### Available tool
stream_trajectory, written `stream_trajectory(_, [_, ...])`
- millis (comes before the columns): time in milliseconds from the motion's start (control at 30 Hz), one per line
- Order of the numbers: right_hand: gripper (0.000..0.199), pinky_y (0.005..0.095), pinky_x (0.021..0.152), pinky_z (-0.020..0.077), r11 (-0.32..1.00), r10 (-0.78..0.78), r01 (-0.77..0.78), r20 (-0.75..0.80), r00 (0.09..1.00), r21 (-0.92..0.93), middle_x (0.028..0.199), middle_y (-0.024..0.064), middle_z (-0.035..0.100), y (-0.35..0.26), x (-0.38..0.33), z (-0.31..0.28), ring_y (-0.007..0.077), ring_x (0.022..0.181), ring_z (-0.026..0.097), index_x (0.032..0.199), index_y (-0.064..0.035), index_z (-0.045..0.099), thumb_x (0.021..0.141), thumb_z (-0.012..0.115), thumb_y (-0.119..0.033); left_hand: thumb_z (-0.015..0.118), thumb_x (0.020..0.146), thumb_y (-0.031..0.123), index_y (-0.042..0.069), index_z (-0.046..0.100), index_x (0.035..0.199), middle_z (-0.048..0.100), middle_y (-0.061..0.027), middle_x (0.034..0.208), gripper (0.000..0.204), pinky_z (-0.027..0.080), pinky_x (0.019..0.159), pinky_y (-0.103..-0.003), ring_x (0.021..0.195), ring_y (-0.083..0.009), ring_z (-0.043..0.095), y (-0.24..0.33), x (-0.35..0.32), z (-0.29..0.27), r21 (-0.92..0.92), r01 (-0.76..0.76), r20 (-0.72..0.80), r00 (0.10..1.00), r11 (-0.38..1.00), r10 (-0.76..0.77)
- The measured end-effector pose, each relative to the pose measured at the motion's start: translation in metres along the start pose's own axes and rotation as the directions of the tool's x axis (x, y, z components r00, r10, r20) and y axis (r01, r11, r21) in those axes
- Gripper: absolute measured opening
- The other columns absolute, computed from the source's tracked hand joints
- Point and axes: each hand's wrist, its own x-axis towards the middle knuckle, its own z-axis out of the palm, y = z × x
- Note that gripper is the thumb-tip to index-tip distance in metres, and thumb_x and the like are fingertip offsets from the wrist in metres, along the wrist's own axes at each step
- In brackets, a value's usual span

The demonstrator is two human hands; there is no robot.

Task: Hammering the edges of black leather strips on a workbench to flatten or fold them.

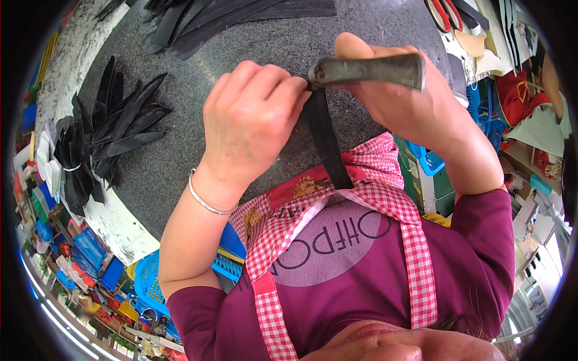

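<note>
l grip (250,114) pinching blk strip (328,138), r grip (403,99) round hammer (370,72); blk bundle (75,153) l, scissors (447,21) r.

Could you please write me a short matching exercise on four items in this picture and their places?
1. Dark metal hammer-like tool
2. Red-handled scissors
3. White-banded bundle of thin black strips
4. Red-and-white checked fabric apron

A. Near the view's top right
B. Over the purple fabric shirt
C. At the right hand
D. Left side of the view

Pairs: 1-C; 2-A; 3-D; 4-B
</note>
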Motion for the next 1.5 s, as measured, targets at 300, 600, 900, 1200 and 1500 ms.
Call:
stream_trajectory(300, [0.023,0.0475,0.060,0.0516,0.983,0.043,-0.034,-0.049,0.998,0.178,0.079,0.0158,0.066,-0.001,0.012,0.000,0.0412,0.074,0.069,0.106,-0.0081,0.058,0.103,0.076,-0.022,0.088,0.080,0.017,0.012,0.080,0.092,0.070,0.0019,0.091,0.015,0.055,0.073,-0.038,0.086,-0.0217,0.067,0.010,-0.008,0.005,-0.029,0.127,-0.029,0.991,0.991,-0.128])
stream_trajectory(600, [0.021,0.0477,0.061,0.0519,0.980,0.013,-0.012,-0.003,1.000,0.200,0.079,0.0145,0.066,0.004,0.012,0.004,0.0410,0.075,0.069,0.109,-0.0083,0.059,0.104,0.076,-0.021,0.088,0.083,0.017,0.011,0.083,0.094,0.069,0.0023,0.090,0.013,0.055,0.073,-0.038,0.085,-0.0217,0.066,0.020,-0.021,0.010,-0.153,0.305,-0.074,0.945,0.940,-0.318])
stream_trajectory(900, [0.018,0.0533,0.062,0.0570,0.987,0.009,-0.007,-0.013,1.000,0.163,0.078,0.0177,0.071,-0.006,0.021,-0.005,0.0448,0.076,0.073,0.113,-0.0071,0.065,0.098,0.072,-0.014,0.088,0.083,0.008,0.009,0.083,0.098,0.073,-0.0043,0.092,0.016,0.056,0.073,-0.038,0.081,-0.0265,0.067,0.025,-0.019,0.005,-0.080,0.265,-0.047,0.962,0.961,-0.269])
stream_trajectory(1200, [0.024,0.0494,0.061,0.0526,0.994,-0.045,0.044,0.014,0.999,0.105,0.074,0.0159,0.063,0.002,0.015,0.003,0.0422,0.073,0.069,0.105,-0.0081,0.058,0.100,0.078,-0.021,0.090,0.084,0.014,0.008,0.083,0.103,0.071,-0.0038,0.092,0.021,0.053,0.074,-0.039,0.082,-0.0251,0.067,0.042,-0.025,0.005,0.124,0.254,-0.058,0.967,0.959,-0.248])
stream_trajectory(1500, [0.022,0.0519,0.059,0.0573,0.980,-0.083,0.089,-0.037,0.996,0.179,0.075,0.0166,0.072,0.009,0.018,0.007,0.0425,0.072,0.074,0.115,-0.0077,0.065,0.097,0.076,-0.016,0.085,0.088,0.016,0.011,0.083,0.099,0.070,0.0005,0.091,0.012,0.048,0.075,-0.039,0.084,-0.0218,0.066,0.039,-0.026,0.019,-0.160,0.366,-0.098,0.918,0.917,-0.384])
